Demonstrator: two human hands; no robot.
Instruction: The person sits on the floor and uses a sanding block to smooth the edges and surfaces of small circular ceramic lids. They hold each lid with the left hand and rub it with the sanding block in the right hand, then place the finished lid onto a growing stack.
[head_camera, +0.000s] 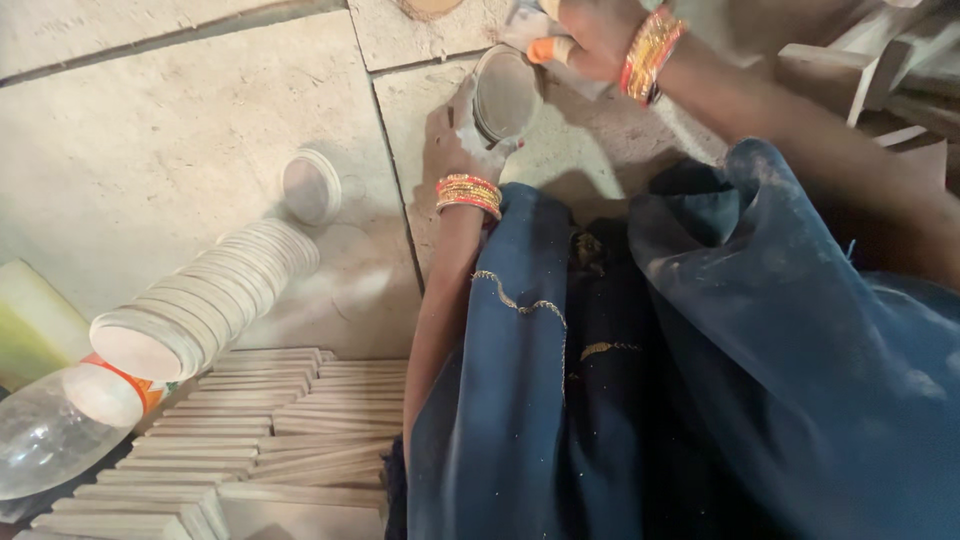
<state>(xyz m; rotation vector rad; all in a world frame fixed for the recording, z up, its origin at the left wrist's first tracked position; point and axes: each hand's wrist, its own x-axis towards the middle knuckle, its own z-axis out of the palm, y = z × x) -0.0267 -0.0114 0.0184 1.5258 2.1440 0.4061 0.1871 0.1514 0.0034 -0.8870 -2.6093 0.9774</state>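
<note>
Dim, warm light falls from the upper left onto the pale floor (150, 150); soft shadows lie rightward, edges bend slightly, and the near bottle (40, 430) blurs.

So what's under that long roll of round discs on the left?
The disc stack lies on its side, its near end resting over a bed of flat wooden strips, its far end over the stone floor. What is directly beneath it is hidden.

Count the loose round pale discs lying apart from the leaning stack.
2: one round pale disc lies alone on the stone floor; another sits between left hand and right hand. Others may be hidden.
</note>
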